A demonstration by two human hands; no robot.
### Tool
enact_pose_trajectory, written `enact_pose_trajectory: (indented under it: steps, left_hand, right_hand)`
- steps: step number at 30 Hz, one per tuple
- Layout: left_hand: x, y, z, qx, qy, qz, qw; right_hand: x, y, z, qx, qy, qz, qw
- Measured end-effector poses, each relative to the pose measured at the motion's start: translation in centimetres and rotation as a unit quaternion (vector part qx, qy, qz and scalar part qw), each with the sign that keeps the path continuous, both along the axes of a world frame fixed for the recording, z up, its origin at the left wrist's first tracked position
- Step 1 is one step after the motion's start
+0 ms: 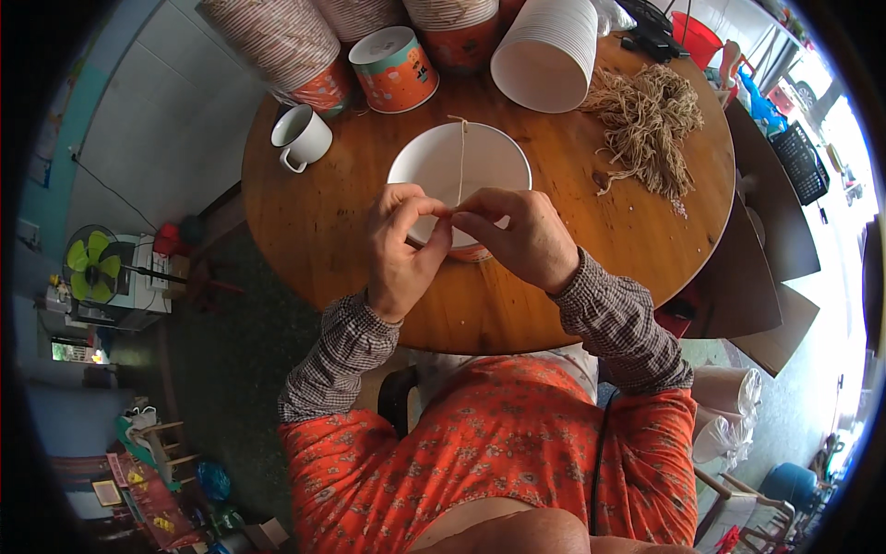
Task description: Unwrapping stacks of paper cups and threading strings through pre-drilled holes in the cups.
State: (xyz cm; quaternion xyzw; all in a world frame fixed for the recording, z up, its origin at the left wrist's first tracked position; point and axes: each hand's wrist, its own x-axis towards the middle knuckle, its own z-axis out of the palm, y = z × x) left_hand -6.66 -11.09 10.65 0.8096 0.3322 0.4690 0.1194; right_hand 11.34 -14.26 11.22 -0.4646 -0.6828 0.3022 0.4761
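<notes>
A white paper bucket [420, 157] stands in front of me near the middle of the table, its mouth facing up. A thin tan cord [461, 159] runs from a knot at the far rim across the opening toward me. My left hand [399, 254] and my right hand [531, 238] meet over the near rim, fingertips pinched together on the near end of the cord. My fingers hide that end. A strip of orange print on the bucket's outside shows below my hands.
A tangled heap of tan cords [651, 120] lies on the round wooden table [314, 249] at right. Across the back are stacked white buckets [544, 60], an orange-and-green printed bucket [392, 74] and wrapped bucket stacks [277, 42]. A white enamel mug [303, 138] stands at left.
</notes>
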Motion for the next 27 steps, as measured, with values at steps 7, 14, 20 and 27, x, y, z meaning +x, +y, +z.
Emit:
enact_pose_trajectory:
  steps: [7,14,20,27]
  left_hand:
    - [-0.8,0.8,-0.6,-0.218,-0.134,-0.085,0.963]
    - [-0.6,0.4,-0.7,-0.276,-0.163,-0.089,0.943]
    - [-0.3,0.3,-1.0,-0.253,-0.211,-0.122,0.936]
    - [-0.6,0.6,-1.4,-0.250,-0.214,-0.151,0.932]
  right_hand:
    - [-0.2,0.5,-0.5,0.099,0.009,-0.024,0.995]
    - [-1.1,0.9,-1.0,0.151,-0.038,-0.051,0.987]
    - [-1.7,-0.1,-1.4,0.294,-0.156,-0.092,0.939]
    - [-1.6,-0.5,-1.4,0.165,0.060,-0.068,0.982]
